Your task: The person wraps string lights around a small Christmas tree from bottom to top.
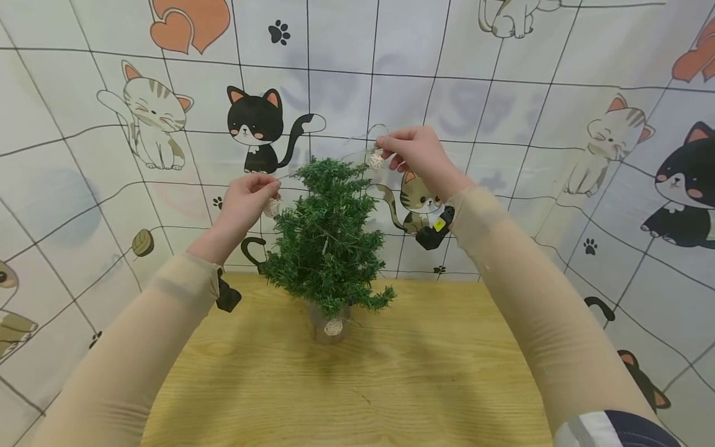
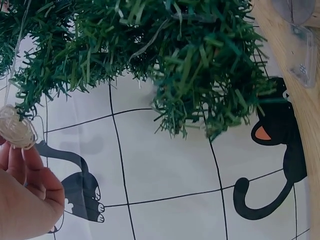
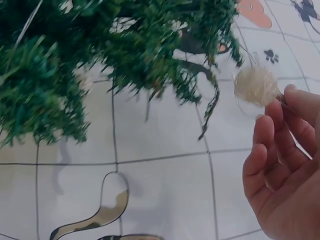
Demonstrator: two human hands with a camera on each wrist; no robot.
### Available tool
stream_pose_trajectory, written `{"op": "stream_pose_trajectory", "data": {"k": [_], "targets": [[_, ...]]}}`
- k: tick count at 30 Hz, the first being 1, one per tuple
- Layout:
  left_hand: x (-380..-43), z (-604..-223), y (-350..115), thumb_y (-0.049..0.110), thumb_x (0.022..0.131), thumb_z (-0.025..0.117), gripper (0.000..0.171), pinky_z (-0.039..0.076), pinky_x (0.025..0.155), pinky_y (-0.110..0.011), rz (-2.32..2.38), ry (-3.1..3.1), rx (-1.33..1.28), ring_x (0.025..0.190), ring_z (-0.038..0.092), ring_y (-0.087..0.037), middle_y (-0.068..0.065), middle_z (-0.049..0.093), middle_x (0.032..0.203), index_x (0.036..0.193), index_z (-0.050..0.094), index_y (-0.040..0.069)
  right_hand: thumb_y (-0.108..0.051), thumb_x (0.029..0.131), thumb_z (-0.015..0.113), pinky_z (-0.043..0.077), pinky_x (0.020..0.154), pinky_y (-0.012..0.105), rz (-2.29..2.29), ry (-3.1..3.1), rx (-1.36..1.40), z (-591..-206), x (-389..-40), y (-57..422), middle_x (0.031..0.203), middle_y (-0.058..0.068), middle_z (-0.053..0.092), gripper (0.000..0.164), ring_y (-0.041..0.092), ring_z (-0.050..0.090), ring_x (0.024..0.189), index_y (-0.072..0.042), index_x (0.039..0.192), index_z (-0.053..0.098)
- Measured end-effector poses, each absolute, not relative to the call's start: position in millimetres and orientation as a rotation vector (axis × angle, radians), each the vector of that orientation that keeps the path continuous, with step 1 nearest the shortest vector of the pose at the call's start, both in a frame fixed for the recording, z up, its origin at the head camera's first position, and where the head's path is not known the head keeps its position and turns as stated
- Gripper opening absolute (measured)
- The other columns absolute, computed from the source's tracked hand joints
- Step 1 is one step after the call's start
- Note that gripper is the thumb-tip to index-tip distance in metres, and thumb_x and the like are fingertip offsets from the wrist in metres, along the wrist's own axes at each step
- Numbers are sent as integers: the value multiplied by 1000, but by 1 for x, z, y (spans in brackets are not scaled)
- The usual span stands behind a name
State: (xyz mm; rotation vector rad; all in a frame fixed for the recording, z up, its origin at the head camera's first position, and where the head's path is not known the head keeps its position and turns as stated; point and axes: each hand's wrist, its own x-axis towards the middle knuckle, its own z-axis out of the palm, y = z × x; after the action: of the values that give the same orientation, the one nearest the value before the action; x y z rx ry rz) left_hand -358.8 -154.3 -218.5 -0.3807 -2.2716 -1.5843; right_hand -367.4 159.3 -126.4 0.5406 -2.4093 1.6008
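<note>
A small green artificial Christmas tree [image 1: 329,236] stands upright on the table. Across its top runs a string of lights with pale woven balls, its clear wire stretched between my two hands. On the tree's left side my left hand [image 1: 246,202] pinches the wire, with a woven ball [image 1: 272,208] hanging by the fingers. Higher up on the right, my right hand [image 1: 419,155] pinches the wire between thumb and forefinger, beside another woven ball [image 1: 376,160]. In the right wrist view that ball [image 3: 256,86] sits just off the fingertips. One more ball [image 1: 333,327] hangs low before the tree's base.
The tree's round base [image 1: 321,329] rests on a light wooden table [image 1: 357,385]. Behind it hangs a white cloth [image 1: 346,99] with a black grid and printed cats. At the left wrist view's upper right edge lies a clear plastic case [image 2: 302,57].
</note>
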Motion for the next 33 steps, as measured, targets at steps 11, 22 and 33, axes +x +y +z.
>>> {"op": "stream_pose_trajectory", "data": {"k": [11, 22, 33], "targets": [[-365, -224, -159, 31, 97, 59, 32, 34, 73, -34, -1509, -2257, -318, 76, 47, -18, -2, 59, 86, 112, 66, 3, -27, 93, 67, 53, 68, 30, 1645, -2353, 554, -103, -361, 132, 95, 6, 66, 31, 22, 66, 79, -3, 112, 70], [-339, -214, -169, 25, 95, 59, 23, 35, 59, -27, -1738, -2181, -282, 52, 35, -9, 7, 48, 58, 99, 65, 3, -22, 94, 67, 56, 67, 34, 1812, -2273, 675, -93, -365, 122, 66, 7, 59, 26, 21, 67, 64, -3, 111, 69], [-341, -195, -166, 26, 102, 50, 26, 48, 57, -23, -1786, -2115, -320, 59, 60, -10, 2, 70, 88, 113, 57, 4, -24, 93, 67, 54, 71, 33, 1834, -2237, 752, -86, -367, 106, 94, 9, 71, 23, 24, 70, 83, -7, 108, 71]]}}
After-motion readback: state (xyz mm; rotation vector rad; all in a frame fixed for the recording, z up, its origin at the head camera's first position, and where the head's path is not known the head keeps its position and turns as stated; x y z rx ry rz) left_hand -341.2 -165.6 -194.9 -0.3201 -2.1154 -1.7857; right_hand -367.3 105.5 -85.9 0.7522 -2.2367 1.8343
